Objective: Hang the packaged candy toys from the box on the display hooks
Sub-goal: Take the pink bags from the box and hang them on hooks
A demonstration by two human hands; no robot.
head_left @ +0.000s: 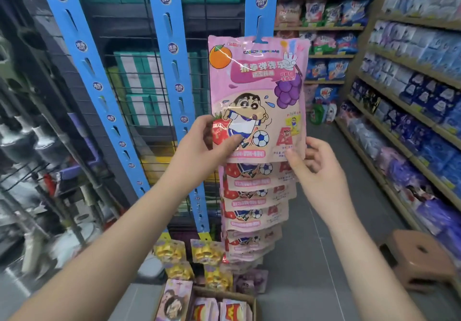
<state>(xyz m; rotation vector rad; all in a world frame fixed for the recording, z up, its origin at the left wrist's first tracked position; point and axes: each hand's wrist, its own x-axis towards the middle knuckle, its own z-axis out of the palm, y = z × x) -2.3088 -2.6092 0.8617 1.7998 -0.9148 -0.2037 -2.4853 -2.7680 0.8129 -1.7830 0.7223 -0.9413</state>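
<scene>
Shelves [404, 66] packed with blue and white packets run along the aisle to the right of the hands, and a dark wire rack [154, 91] stands behind them. On that rack hang 3 blue strips [172, 53], slotted down their length; the 2 to the left of the hands are bare at this height, and the 1 above the hands carries a column of pink packs [254, 208] that overlap like tiles down to below the wrists. The top pink pack [257, 96] hangs from the strip's tab through its header hole, straight above both hands. The left hand [199, 151] pinches its lower left corner, thumb across the printed front and fingers behind. The right hand [316, 168] grips the lower right corner, thumb on the front edge, fingers loosely curled behind it. Below the right forearm a brown stool [421, 256] stands on the grey floor [321, 233]. Below and between the forearms a cardboard box [252, 300] holds more packs standing on edge, and just above it small gold-printed packs [189, 256] hang at the bottom ends of the 2 left strips.
</scene>
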